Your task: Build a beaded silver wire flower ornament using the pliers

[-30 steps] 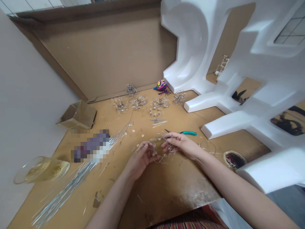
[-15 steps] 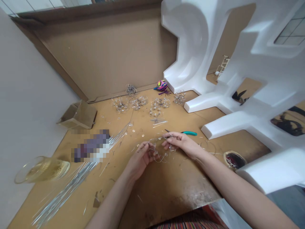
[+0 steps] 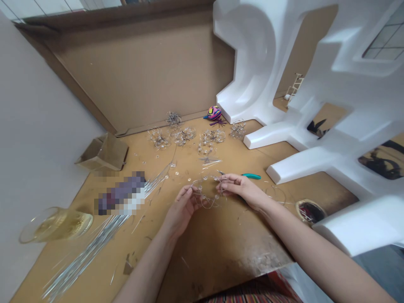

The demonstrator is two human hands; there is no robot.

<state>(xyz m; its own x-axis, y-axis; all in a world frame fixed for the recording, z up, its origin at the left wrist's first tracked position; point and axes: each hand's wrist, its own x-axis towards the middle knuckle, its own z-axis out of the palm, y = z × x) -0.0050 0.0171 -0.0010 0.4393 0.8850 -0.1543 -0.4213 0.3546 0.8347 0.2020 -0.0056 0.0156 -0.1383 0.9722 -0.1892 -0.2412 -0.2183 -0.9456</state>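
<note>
Between my two hands is a ring of thin bent wire with clear beads (image 3: pixel 216 197), raised a little off the table. My left hand (image 3: pixel 186 207) pinches its left side between thumb and fingers. On the opposite side, my right hand (image 3: pixel 238 188) grips the wire with its fingertips. Just beyond the right hand lie pliers with a teal handle (image 3: pixel 251 176), their dark tip partly hidden behind the fingers. Loose clear beads (image 3: pixel 177 173) are scattered past the left hand, near a few short wires (image 3: pixel 210 161).
Several beaded wire clusters (image 3: pixel 184 135) stand at the back, near a colourful patterned ornament (image 3: pixel 214 112). Long wires (image 3: pixel 91 252), a glass of yellowish liquid (image 3: pixel 59 225) and a cardboard box (image 3: pixel 104 153) are at left. White moulded foam (image 3: pixel 293 166) and a small bowl (image 3: pixel 311 211) are at right.
The wire ring has turned between my hands and now shows as a wider, rounder loop. My left hand has moved slightly left; the right has barely shifted.
</note>
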